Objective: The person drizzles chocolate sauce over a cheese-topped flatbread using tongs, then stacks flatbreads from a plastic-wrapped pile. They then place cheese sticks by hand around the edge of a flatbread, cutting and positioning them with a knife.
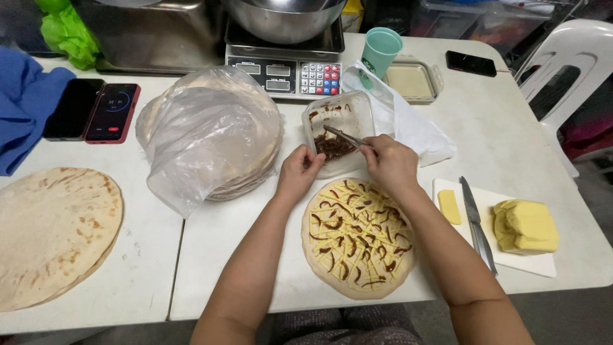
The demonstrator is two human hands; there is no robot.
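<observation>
Flatbread (357, 239) lies on the table (217, 236) directly below both hands, already covered with yellow cheese strips and a fair scatter of dark brown strips; judged well along, though some gaps remain and the container is not empty. Clear plastic container (332, 131) of dark filling sits just beyond the flatbread; right hand (389, 163) has its fingers closed on metal tongs (341, 136) whose tips reach into the filling; left hand (299, 172), fingers curled, rests against the container's near edge, grip unclear. Bagged flatbread stack (211, 134) left; cheese block (527, 225) and knife (476, 223) right.
</observation>
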